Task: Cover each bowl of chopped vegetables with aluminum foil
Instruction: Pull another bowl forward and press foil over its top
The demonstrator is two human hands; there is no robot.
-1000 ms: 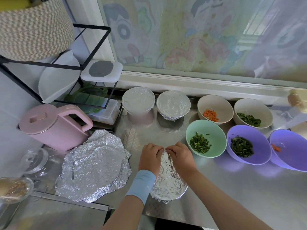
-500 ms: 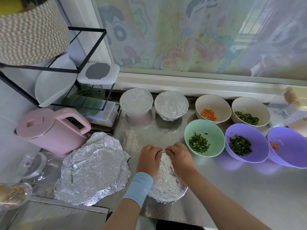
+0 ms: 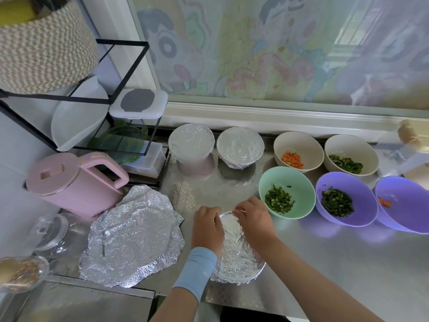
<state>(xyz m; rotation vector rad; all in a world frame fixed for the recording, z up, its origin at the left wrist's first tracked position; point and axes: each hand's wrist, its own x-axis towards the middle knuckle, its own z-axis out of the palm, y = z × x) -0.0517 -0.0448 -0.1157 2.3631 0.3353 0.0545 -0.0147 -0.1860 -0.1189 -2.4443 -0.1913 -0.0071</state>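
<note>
While both hands work at the far rim of the foil-covered bowl [image 3: 236, 254], it sits at the near edge of the desk [image 3: 336, 263], close enough to press from above. The left hand [image 3: 206, 226] and right hand [image 3: 254, 220] curl their fingers [image 3: 239, 209] onto the foil edge, apparently pinching it down to crimp it tight. Spare foil sheets [image 3: 132, 235] lie just to the left, handy for the five open bowls, the green bowl [image 3: 286, 191] nearest. No readable writing or brand shows anywhere.
</note>
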